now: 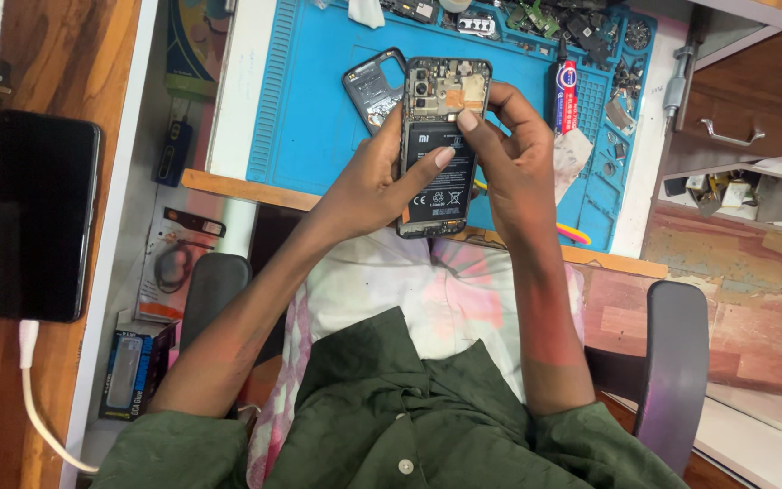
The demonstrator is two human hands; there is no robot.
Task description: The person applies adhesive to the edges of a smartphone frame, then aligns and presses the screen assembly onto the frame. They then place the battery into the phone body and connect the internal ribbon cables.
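An opened smartphone [441,149] with its back removed shows a black battery and the circuit board at the top. My left hand [373,186] grips its left side, thumb resting on the battery. My right hand [513,154] holds the right side, with the thumb pressing near the top of the battery. The phone is held upright above the front edge of a blue work mat [319,109]. The detached dark back cover [375,86] lies on the mat just left of the phone.
A black phone [38,213] with a white cable lies on the wooden surface at left. Small parts and tools [581,36] crowd the mat's far right, beside a red-and-blue tube [567,86]. Drawers [753,109] stand at right, and chair armrests [672,362] flank my lap.
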